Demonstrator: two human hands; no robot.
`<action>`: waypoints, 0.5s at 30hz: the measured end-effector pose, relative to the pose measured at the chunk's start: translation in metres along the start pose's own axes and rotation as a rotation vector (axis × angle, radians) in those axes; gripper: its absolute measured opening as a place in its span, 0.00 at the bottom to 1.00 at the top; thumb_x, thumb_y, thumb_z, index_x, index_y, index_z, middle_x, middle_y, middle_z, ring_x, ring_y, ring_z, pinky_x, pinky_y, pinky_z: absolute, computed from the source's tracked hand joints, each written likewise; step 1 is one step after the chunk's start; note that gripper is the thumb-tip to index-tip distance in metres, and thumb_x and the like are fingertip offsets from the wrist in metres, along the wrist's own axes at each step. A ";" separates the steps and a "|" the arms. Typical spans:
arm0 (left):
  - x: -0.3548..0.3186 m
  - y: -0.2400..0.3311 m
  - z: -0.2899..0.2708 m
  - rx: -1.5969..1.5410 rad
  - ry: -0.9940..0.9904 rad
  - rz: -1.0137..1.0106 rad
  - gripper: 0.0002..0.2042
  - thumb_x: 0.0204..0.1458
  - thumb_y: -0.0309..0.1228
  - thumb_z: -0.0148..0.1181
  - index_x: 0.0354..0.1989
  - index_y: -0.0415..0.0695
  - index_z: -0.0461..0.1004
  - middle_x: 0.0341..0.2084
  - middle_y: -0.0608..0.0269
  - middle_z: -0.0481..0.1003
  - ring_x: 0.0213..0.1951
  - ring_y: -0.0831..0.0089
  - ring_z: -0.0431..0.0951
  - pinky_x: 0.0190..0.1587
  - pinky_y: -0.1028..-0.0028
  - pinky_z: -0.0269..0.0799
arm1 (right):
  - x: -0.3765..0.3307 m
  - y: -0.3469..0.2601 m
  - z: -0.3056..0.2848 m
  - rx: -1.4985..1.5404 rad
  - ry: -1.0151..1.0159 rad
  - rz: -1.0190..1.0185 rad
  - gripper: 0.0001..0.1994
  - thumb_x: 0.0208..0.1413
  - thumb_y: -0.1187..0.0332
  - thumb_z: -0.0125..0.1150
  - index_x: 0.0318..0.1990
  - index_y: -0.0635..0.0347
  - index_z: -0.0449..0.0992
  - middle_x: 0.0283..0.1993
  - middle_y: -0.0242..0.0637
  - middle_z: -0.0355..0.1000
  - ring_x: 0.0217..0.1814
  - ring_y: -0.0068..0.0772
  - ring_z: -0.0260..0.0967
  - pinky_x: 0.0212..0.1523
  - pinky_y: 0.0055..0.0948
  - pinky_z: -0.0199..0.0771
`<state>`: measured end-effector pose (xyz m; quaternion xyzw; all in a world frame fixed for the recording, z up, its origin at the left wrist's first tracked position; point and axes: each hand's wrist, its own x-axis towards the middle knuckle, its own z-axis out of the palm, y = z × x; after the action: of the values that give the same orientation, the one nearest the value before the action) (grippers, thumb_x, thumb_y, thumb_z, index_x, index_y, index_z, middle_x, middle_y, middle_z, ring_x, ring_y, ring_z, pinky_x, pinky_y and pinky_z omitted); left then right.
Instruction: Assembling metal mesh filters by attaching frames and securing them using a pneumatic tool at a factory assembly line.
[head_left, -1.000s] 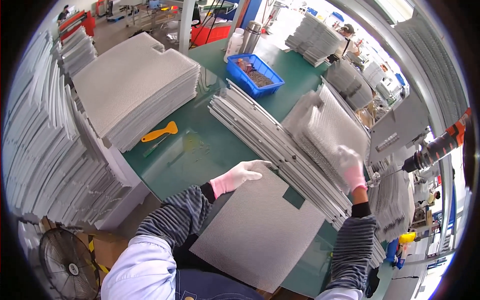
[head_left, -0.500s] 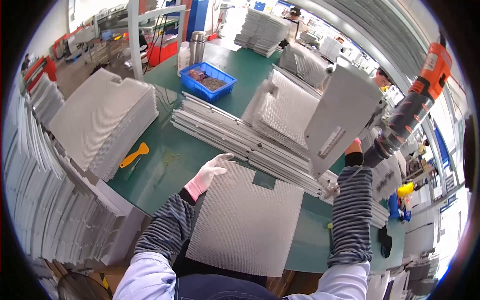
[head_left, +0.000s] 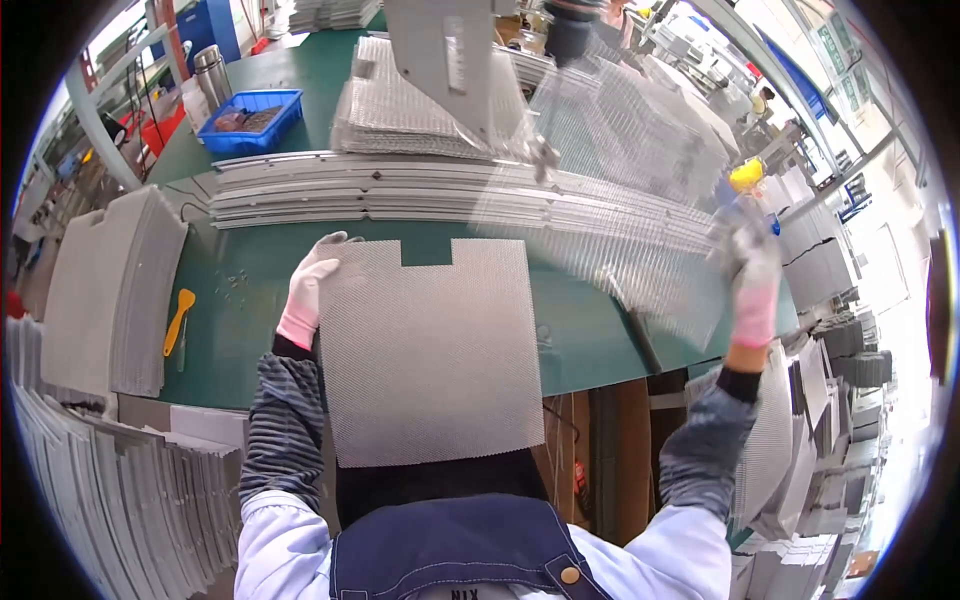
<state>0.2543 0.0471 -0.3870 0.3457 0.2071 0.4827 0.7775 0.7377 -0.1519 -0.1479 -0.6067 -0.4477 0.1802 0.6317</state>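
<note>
Two mesh sheets, gloved hands

I read the scene as brightly and evenly lit from overhead, with soft, faint shadows on the green table. Upper right is washed out by glare. The right hand and the mesh sheet it holds are smeared by motion blur; the flat mesh is sharp. Fisheye bends straight edges toward a black rim.
</note>
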 end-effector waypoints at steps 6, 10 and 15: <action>0.005 -0.013 0.002 0.096 0.121 0.036 0.19 0.64 0.39 0.45 0.55 0.37 0.68 0.48 0.53 0.75 0.49 0.67 0.76 0.53 0.71 0.72 | -0.139 0.091 0.072 0.303 -0.346 0.682 0.22 0.52 0.80 0.53 0.57 0.65 0.70 0.45 0.42 0.77 0.38 0.31 0.76 0.37 0.23 0.77; 0.009 -0.019 -0.005 0.011 0.279 -0.032 0.25 0.68 0.46 0.34 0.54 0.38 0.71 0.49 0.56 0.75 0.48 0.67 0.75 0.55 0.69 0.71 | -0.164 0.131 0.119 0.352 -0.520 0.696 0.22 0.54 0.81 0.49 0.59 0.68 0.67 0.47 0.49 0.75 0.41 0.35 0.76 0.41 0.27 0.79; 0.007 -0.012 0.001 -0.062 0.086 -0.005 0.28 0.68 0.49 0.32 0.54 0.38 0.71 0.47 0.57 0.76 0.47 0.69 0.76 0.53 0.71 0.72 | -0.165 0.135 0.132 0.409 -0.500 0.743 0.24 0.53 0.81 0.49 0.61 0.71 0.64 0.48 0.53 0.74 0.41 0.39 0.77 0.43 0.32 0.80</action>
<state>0.2657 0.0493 -0.3954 0.3000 0.2262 0.5013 0.7794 0.5883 -0.1722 -0.3483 -0.5270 -0.2945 0.6177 0.5041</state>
